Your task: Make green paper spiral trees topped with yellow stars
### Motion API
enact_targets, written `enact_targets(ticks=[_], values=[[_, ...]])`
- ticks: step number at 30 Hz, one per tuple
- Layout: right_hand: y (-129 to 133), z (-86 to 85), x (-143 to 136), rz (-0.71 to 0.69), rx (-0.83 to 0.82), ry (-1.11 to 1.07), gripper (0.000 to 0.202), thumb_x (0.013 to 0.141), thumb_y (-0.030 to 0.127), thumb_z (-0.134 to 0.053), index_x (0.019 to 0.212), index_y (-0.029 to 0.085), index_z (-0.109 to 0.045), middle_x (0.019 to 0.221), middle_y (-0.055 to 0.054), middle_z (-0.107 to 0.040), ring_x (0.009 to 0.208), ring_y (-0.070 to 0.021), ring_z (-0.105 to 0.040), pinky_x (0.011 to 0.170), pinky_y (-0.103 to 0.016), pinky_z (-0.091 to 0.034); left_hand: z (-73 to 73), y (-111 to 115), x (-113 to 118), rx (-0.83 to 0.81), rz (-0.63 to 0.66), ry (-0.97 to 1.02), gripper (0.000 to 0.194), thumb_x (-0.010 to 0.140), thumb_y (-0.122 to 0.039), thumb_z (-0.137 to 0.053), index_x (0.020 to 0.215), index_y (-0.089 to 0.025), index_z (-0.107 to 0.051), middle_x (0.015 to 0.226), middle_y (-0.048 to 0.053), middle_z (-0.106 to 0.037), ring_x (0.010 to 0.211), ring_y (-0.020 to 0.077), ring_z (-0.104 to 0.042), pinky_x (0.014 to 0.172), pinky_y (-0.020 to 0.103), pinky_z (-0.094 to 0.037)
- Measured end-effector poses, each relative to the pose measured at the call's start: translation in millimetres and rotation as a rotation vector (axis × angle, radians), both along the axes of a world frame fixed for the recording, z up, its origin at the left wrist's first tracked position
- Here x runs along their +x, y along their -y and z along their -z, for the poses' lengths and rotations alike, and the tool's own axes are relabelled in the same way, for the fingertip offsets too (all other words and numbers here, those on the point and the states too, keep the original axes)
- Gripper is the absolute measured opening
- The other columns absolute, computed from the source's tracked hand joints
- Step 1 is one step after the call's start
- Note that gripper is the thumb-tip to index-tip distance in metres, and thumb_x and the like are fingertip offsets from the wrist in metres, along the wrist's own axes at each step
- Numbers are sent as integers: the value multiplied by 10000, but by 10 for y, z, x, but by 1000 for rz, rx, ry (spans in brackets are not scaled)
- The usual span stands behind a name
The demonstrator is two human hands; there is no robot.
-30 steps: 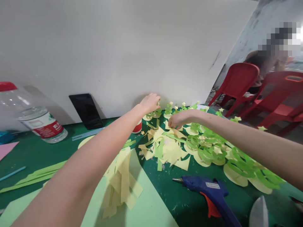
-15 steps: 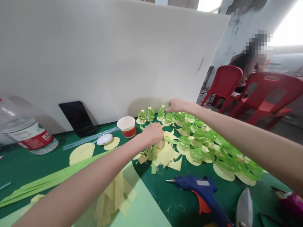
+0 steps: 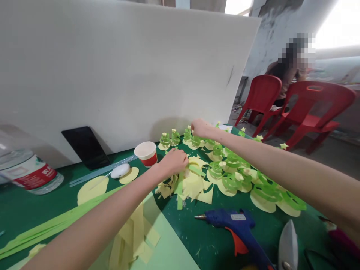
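Note:
My left hand (image 3: 174,161) is closed above the left edge of a pile of yellow paper scraps (image 3: 194,183); what its fingers hold, if anything, is hidden. Farther back, my right hand (image 3: 200,128) has its fingers bent together at the back row of small green paper spiral trees (image 3: 188,133). Whether it grips one of them is too small to tell. More green spirals on round yellow bases (image 3: 263,200) stand under and beside my right forearm, some topped with yellow stars.
A paper cup (image 3: 146,153), white earbud case (image 3: 120,171), phone (image 3: 86,147) and water bottle (image 3: 30,172) stand at left. A blue glue gun (image 3: 233,219) and scissors (image 3: 288,245) lie in front. A white board (image 3: 135,75) rises behind. Beyond it, a person sits near red chairs (image 3: 315,101).
The view has shifted slightly, moving most things a little left. My right hand has curled its fingers at the back row. My left hand stays near the scraps.

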State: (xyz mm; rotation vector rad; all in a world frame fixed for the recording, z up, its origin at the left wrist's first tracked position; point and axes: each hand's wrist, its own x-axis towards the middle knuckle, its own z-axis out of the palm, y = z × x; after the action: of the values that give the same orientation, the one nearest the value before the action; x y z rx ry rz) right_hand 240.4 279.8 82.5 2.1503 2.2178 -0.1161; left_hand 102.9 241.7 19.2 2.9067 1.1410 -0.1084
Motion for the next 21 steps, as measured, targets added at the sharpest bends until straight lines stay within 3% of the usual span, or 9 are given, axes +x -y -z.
enact_targets(ticks=[9,21], values=[[30,-96,35,-20,73,-55,267,858,303,-500,1069,144,-541,1058,-67,-570,902,-165,-571,763,-358,-490,36,-149,296,6,78,104,270,862,-271,-504,1104,-152,-522,1121,85,-555,966,207,-565,808,413,-486],[37,-132,33,-36,78,-80,272,855,299,-507,1071,136,-536,1040,-66,-573,885,-162,-576,748,-351,-495,154,-290,586,-9,70,100,281,859,-277,-508,1109,-147,-515,1108,84,-557,943,204,-572,788,407,-493]])
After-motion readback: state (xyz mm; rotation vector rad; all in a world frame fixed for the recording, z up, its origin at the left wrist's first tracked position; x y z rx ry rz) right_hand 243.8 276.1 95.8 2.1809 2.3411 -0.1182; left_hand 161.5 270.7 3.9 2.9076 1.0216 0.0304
